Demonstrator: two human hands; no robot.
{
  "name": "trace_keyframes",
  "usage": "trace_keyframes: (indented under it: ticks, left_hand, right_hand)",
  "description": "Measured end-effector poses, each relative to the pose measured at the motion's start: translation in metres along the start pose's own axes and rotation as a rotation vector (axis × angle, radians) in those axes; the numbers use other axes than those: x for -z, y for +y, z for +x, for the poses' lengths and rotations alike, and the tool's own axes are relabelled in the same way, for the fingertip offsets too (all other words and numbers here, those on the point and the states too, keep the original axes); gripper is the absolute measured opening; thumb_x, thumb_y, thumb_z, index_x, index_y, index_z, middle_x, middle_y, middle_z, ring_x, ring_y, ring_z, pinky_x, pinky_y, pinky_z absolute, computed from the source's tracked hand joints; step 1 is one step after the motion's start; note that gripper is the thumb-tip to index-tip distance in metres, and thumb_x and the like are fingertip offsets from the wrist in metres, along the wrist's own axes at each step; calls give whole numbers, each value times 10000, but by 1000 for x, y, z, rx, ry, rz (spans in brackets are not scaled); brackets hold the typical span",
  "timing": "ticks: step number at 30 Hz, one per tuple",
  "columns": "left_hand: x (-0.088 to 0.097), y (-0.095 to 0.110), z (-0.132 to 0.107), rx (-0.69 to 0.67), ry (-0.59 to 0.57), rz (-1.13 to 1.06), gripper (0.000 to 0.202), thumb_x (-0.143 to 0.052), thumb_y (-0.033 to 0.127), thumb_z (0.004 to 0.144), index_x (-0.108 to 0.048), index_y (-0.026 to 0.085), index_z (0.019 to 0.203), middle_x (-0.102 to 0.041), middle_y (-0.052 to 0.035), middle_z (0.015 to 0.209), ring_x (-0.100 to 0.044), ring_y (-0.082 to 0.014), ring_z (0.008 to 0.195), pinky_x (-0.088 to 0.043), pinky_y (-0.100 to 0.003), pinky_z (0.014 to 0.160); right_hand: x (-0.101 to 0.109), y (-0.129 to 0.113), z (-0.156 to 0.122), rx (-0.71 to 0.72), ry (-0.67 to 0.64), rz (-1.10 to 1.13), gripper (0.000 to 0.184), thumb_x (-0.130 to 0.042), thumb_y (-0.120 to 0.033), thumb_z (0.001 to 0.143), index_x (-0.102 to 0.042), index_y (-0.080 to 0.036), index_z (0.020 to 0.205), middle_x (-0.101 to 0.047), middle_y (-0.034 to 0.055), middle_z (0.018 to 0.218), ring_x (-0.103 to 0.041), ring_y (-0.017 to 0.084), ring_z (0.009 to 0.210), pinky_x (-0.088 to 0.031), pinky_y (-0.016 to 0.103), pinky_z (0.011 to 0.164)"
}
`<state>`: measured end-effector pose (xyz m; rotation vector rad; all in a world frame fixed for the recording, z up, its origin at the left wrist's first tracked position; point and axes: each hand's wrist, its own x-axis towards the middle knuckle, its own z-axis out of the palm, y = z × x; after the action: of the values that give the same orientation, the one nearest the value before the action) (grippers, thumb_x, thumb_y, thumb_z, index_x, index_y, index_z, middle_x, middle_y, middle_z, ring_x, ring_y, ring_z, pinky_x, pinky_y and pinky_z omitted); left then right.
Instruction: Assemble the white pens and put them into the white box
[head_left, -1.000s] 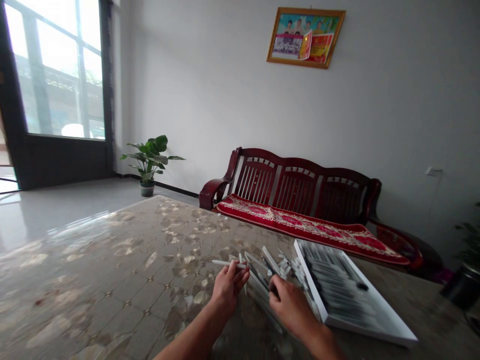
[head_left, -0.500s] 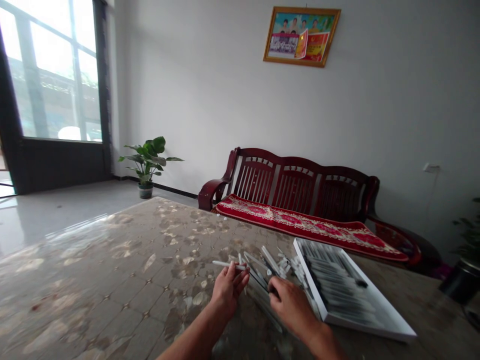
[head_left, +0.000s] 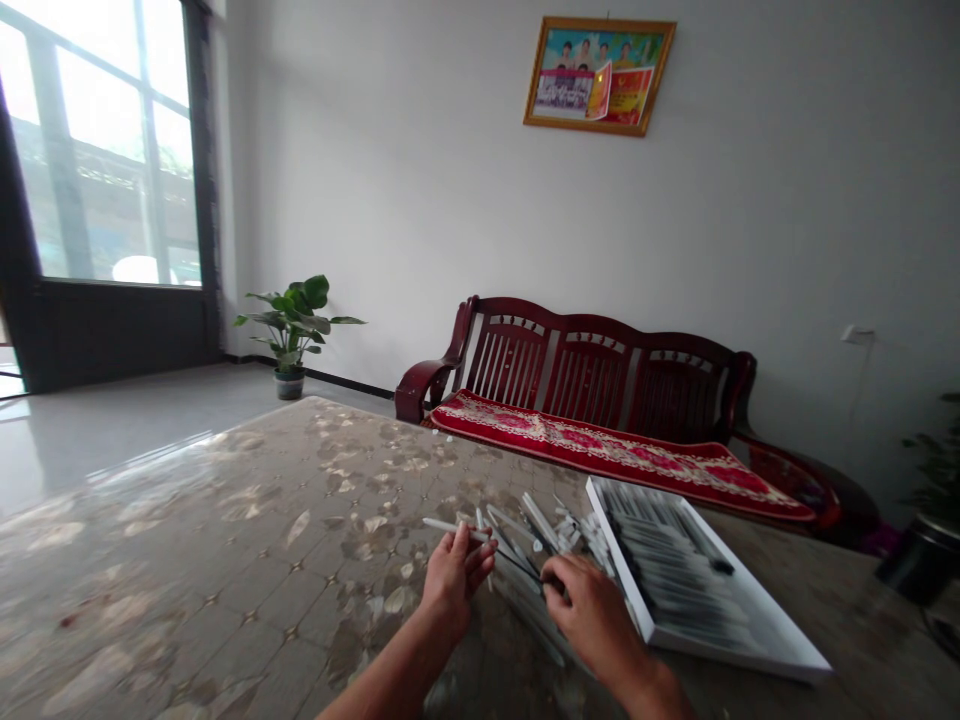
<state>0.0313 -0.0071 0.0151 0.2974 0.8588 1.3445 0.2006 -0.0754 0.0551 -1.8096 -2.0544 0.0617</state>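
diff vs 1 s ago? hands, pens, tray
Little changed. The left hand keeps a white pen tube pinched at about the same spot. The right hand still grips a thin dark refill, its tip now drawn closer to the left hand. Nothing taken up or let go. The loose pile of pen parts and white tray stayed put; the view shifted slightly.

Right hand [head_left: 592,610] shifted slightly toward left hand [head_left: 454,570]; thin dark rod [head_left: 517,565] now spans between them.

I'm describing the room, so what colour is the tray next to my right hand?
White: the tray has a white rim and holds rows of dark pens. The head view, the only one, shows it beside the right hand.
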Motion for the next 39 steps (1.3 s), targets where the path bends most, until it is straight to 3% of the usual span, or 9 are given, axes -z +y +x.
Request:
trace_keyframes:
  ticks: [10,16,21,24,27,29,33,36,39]
  left_hand:
    - [-1,-4,-3,33,-33,-8,127,-615,198,907,-579,144,798,-745,-86,779,-702,-117,561,-590,-206,553]
    - [-2,-6,-6,-1,-141,125,157,-738,228,813,-631,132,749,-726,-49,714,-680,-106,543,-569,-187,550]
    - [-3,-8,-13,167,-233,45,126,-737,170,812,-625,129,771,-665,-8,606,-658,-91,506,-561,-164,524]
    - [-3,-9,-15,262,-269,-9,91,-646,135,879,-610,117,798,-652,-8,574,-650,-85,477,-568,-161,528]
    - [-3,-7,-16,300,-273,-45,109,-600,120,903,-599,111,794,-666,-19,599,-668,-95,497,-580,-173,530]
    - [-3,-6,-16,302,-282,-44,112,-594,117,906,-599,110,794,-676,-24,616,-684,-107,521,-589,-185,534]
    - [-2,-1,-13,240,-256,-15,96,-630,125,886,-614,110,792,-684,-30,621,-694,-114,536,-594,-181,539]
    - [-1,1,-6,175,-192,-26,114,-636,99,874,-608,112,764,-683,-28,616,-693,-107,539,-590,-168,537]
    - [0,-1,1,135,-142,-23,140,-619,76,876,-600,114,743,-692,-36,630,-692,-106,540,-590,-171,541]
  right_hand:
    - [-6,4,-5,-21,20,30,224,-511,-81,841,-682,-225,855,-703,16,891,-652,170,871,-427,238,759]
    - [-4,2,-6,61,81,39,233,-512,-116,873,-703,-244,910,-696,31,931,-639,187,939,-443,261,826]
    - [-20,-5,12,-25,136,525,146,-599,-325,852,-685,-210,882,-694,46,872,-636,193,831,-482,273,722]
    - [-38,-12,27,-139,162,958,440,-693,-599,723,-634,-194,887,-648,21,771,-587,172,677,-449,252,552]
    - [-52,-23,37,-119,208,1214,588,-770,-693,572,-580,-193,817,-587,-20,702,-544,138,643,-446,241,587]
    - [-56,-26,40,-129,167,1267,609,-738,-735,583,-563,-194,803,-561,-36,667,-513,116,592,-424,227,559]
    - [-41,-4,41,-192,130,987,512,-450,-673,870,-603,-186,892,-606,-3,703,-522,125,566,-390,225,503]
    - [-13,33,36,-214,157,340,192,-532,-337,897,-661,-196,881,-695,43,909,-629,180,861,-450,260,750]
    - [10,64,28,-268,61,-243,167,-566,-144,849,-706,-203,918,-703,67,996,-616,225,982,-416,292,808]
